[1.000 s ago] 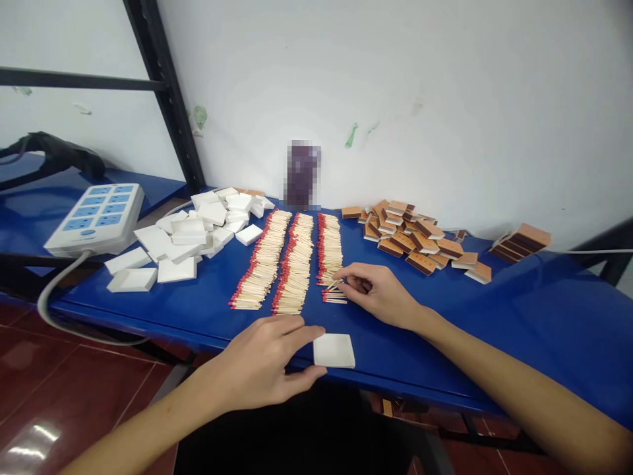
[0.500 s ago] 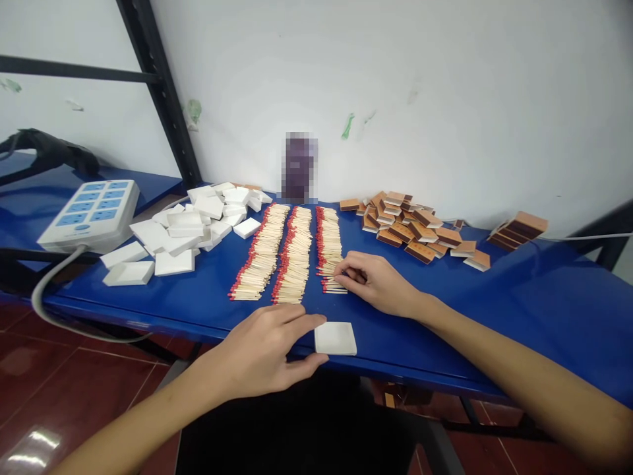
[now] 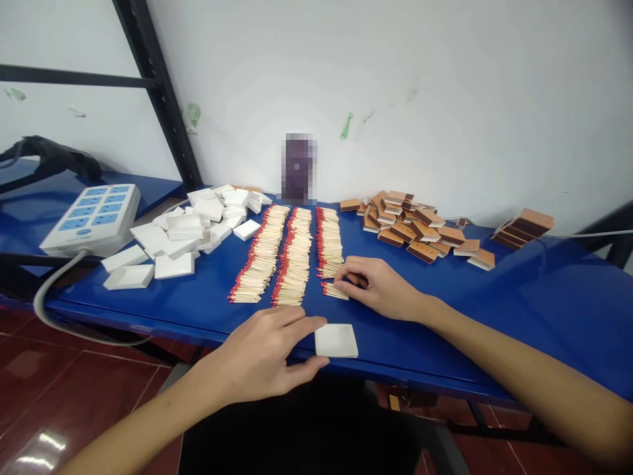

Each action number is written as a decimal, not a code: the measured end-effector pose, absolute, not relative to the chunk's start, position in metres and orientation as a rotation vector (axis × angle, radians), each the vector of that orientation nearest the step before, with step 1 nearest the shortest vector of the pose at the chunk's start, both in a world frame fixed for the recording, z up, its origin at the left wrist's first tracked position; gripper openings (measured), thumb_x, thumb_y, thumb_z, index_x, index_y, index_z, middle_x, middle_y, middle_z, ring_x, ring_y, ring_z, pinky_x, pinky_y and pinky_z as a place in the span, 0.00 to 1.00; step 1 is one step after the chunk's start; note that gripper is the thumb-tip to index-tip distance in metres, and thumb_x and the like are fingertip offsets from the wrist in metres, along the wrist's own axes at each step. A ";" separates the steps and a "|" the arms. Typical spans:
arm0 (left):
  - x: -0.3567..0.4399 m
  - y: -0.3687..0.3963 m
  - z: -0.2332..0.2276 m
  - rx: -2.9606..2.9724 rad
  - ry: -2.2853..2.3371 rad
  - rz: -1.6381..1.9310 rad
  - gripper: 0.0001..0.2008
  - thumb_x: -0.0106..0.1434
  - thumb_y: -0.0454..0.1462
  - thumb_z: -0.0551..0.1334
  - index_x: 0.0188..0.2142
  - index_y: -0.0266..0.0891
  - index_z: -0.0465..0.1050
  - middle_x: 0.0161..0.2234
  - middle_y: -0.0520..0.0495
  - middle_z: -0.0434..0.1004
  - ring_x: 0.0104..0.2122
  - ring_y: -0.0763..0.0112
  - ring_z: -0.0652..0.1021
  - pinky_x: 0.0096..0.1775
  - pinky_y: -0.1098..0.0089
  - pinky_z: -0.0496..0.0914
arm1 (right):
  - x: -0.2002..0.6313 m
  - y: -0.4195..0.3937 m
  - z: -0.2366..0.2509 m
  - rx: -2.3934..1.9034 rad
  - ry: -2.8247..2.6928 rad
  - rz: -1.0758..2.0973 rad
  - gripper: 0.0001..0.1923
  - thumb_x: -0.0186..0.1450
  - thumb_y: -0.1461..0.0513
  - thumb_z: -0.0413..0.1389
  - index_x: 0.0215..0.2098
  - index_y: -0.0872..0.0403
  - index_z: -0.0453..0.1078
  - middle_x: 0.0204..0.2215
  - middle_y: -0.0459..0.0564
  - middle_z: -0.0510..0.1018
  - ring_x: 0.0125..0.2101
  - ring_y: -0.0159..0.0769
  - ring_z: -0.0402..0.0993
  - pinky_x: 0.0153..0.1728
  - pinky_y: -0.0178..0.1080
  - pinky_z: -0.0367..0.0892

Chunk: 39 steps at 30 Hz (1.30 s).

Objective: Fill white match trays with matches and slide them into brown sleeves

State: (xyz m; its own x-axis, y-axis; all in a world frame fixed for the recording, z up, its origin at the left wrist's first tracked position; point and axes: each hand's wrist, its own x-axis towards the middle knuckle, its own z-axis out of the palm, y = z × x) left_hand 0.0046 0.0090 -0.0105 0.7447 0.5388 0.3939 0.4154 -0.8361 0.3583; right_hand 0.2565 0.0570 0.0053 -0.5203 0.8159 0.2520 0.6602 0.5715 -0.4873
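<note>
My left hand (image 3: 277, 356) grips a white matchbox tray (image 3: 336, 342) at its left end, thumb on the near side and index finger on the far side. The tray lies open side up at the table's front edge. With thumb and forefinger my right hand (image 3: 373, 284) pinches a small bunch of matches (image 3: 335, 291) lying on the table. A narrow gap parts this bunch from the right row of red-tipped matches (image 3: 330, 241). To the left run a middle row (image 3: 294, 260) and a left row (image 3: 260, 257) of matches.
A heap of white trays (image 3: 185, 231) lies at the left, beside a power strip (image 3: 91, 218). Brown matchboxes (image 3: 413, 227) are piled at the back right, with a small stack (image 3: 524, 227) farther right. A blurred purple object (image 3: 298, 168) stands against the wall.
A small bunch of matches has come apart from the near end of the right row under my right hand's fingers. My left hand and the tray stay nearly the same.
</note>
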 end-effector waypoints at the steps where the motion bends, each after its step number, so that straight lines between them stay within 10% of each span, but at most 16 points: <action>1: 0.005 0.009 -0.011 2.700 0.746 0.724 0.17 0.67 0.40 0.61 0.53 0.35 0.70 0.32 0.48 0.72 0.28 0.69 0.73 0.29 0.70 0.67 | 0.257 0.057 0.005 -1.183 -2.332 0.468 0.09 0.68 0.61 0.54 0.31 0.54 0.72 0.22 0.42 0.65 0.23 0.28 0.59 0.25 0.33 0.55; 39: 0.004 0.009 -0.011 2.712 0.751 0.737 0.18 0.66 0.39 0.62 0.53 0.36 0.70 0.31 0.49 0.71 0.28 0.68 0.73 0.29 0.69 0.67 | 0.249 0.059 0.003 -1.326 -2.284 0.432 0.07 0.66 0.61 0.54 0.32 0.54 0.73 0.21 0.41 0.65 0.22 0.28 0.59 0.25 0.34 0.54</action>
